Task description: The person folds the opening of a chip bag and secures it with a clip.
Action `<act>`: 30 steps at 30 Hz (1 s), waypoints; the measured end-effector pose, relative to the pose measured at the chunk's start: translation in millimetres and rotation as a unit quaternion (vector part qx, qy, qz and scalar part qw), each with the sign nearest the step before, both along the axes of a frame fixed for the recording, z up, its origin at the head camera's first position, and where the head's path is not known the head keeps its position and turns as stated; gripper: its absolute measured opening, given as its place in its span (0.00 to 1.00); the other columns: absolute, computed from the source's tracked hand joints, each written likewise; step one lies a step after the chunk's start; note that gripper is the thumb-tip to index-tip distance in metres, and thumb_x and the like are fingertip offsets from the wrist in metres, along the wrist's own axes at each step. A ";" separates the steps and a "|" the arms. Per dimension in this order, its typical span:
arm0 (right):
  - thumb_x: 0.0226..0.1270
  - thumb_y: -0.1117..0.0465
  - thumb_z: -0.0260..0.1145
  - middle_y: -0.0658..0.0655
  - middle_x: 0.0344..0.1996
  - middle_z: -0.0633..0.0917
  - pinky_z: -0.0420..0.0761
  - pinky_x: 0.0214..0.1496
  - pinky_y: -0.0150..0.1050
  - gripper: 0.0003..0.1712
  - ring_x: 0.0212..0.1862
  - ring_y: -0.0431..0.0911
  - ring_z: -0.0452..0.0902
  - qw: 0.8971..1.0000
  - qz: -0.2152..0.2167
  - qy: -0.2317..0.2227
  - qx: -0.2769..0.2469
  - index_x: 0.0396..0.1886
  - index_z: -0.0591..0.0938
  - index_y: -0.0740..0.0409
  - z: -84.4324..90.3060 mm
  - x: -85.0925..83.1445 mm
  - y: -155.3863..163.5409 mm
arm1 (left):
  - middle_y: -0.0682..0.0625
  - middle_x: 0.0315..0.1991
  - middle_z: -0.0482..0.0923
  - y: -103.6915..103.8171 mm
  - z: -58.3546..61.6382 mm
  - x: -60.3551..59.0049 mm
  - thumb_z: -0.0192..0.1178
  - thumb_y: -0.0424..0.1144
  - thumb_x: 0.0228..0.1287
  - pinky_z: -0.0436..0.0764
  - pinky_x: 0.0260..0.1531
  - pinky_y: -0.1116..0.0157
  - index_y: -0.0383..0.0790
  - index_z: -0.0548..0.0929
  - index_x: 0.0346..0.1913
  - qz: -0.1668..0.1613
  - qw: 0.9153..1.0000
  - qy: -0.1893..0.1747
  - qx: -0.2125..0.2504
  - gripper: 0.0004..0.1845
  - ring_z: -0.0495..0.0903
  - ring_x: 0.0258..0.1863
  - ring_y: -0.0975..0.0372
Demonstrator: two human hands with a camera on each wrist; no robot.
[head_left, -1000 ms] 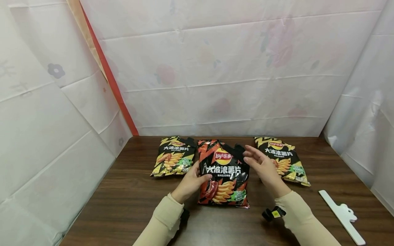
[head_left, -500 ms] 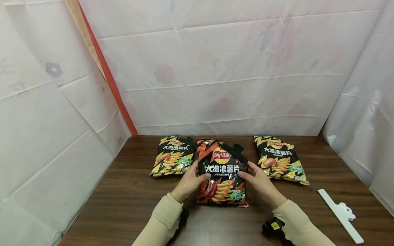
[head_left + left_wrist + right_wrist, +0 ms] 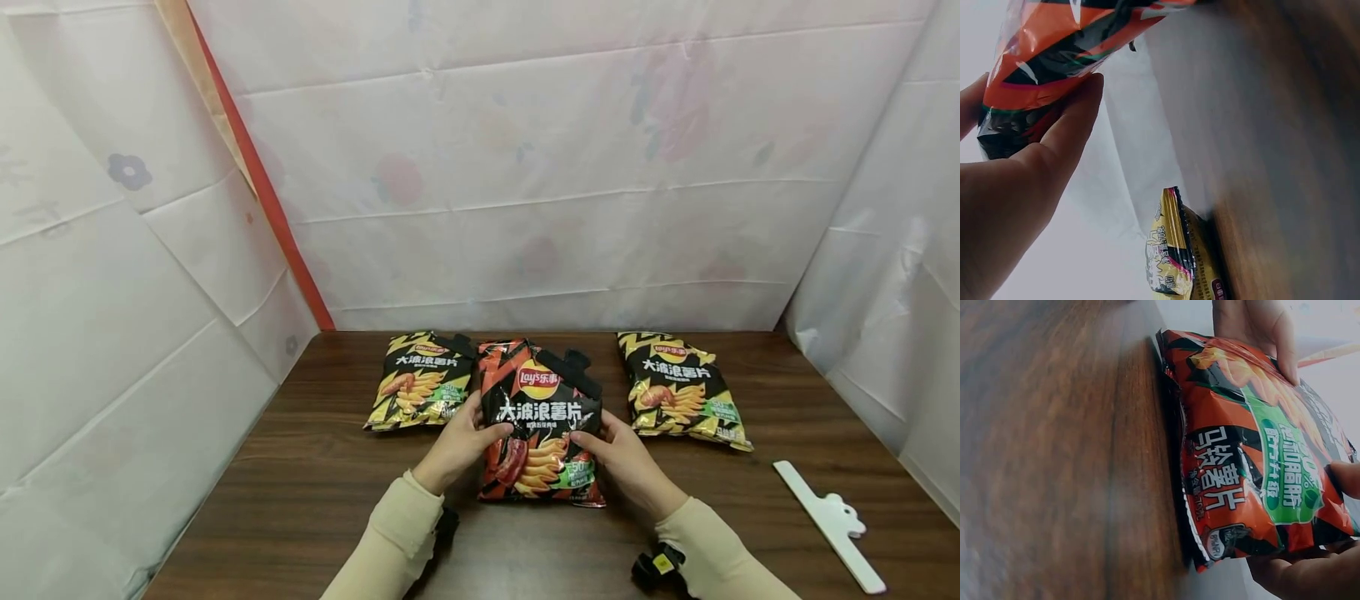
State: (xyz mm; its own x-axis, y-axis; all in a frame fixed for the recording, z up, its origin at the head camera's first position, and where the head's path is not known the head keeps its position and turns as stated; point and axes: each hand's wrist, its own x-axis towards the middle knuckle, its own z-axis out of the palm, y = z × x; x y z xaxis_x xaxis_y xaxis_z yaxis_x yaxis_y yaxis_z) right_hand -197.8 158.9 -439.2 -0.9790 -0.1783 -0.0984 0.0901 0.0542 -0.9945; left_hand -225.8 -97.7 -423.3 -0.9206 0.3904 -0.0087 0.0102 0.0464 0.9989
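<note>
A red and black chip bag point(image 3: 540, 450) stands in the middle of the table, in the head view, leaning slightly back. Across its top right corner sits a black clip point(image 3: 570, 372). My left hand point(image 3: 459, 446) grips the bag's left edge, thumb on the front and fingers behind. At the right edge my right hand point(image 3: 626, 462) holds it the same way. In the right wrist view the bag's lower end point(image 3: 1241, 462) rests at the tabletop, and both thumbs press its front. The left wrist view shows the left fingers point(image 3: 1072, 125) under the bag's side.
A yellow and black chip bag point(image 3: 420, 387) with a black clip point(image 3: 455, 343) on its corner lies back left. Another yellow bag point(image 3: 678, 392) lies back right, its top right corner slanted. A white clip point(image 3: 828, 525) lies on the brown table point(image 3: 300, 517) at right.
My right hand has come down from beside the black clip to the bag's right edge and taken hold of it. The left hand keeps its grip, and the bag has barely moved.
</note>
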 end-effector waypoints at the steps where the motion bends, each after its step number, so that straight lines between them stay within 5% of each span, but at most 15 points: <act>1: 0.71 0.60 0.64 0.65 0.57 0.79 0.80 0.51 0.31 0.33 0.49 0.38 0.80 1.000 -0.001 -0.001 -0.004 0.70 0.65 0.66 -0.5 -0.1 -0.1 | 0.35 0.64 0.73 0.0 -0.1 0.1 0.63 0.36 0.67 0.79 0.54 0.59 0.42 0.57 0.75 -0.002 1.000 0.000 0.000 0.37 0.78 0.58 0.54; 9: 0.71 0.59 0.63 0.67 0.59 0.77 0.80 0.51 0.32 0.34 0.50 0.38 0.80 1.000 -0.006 -0.011 -0.026 0.71 0.63 0.64 -4.1 -4.4 1.4 | 0.30 0.74 0.54 0.7 -2.0 -0.6 0.64 0.45 0.67 0.70 0.64 0.45 0.35 0.45 0.78 0.026 0.999 -0.001 -0.048 0.48 0.61 0.72 0.41; 18: 0.72 0.61 0.62 0.67 0.60 0.76 0.81 0.50 0.31 0.33 0.48 0.37 0.81 0.999 -0.032 -0.016 -0.035 0.72 0.62 0.63 -4.0 -14.6 3.7 | 0.34 0.65 0.71 4.0 -3.8 -3.2 0.64 0.38 0.67 0.78 0.57 0.53 0.37 0.55 0.75 0.017 0.999 0.009 -0.035 0.39 0.74 0.62 0.47; 24: 0.74 0.61 0.60 0.71 0.65 0.72 0.79 0.50 0.29 0.33 0.49 0.36 0.79 0.998 -0.053 -0.016 -0.031 0.73 0.61 0.64 -1.9 -24.1 2.2 | 0.30 0.66 0.69 4.3 -3.2 -2.8 0.62 0.37 0.68 0.78 0.56 0.50 0.37 0.52 0.77 0.033 0.996 -0.003 -0.079 0.41 0.72 0.63 0.44; 30: 0.74 0.62 0.59 0.70 0.67 0.69 0.79 0.51 0.29 0.34 0.54 0.41 0.77 0.997 -0.060 -0.020 -0.034 0.74 0.58 0.62 -2.9 -33.2 1.2 | 0.32 0.63 0.72 8.0 -2.4 -5.6 0.58 0.36 0.71 0.76 0.57 0.49 0.39 0.54 0.76 0.052 0.996 0.001 -0.077 0.36 0.76 0.59 0.46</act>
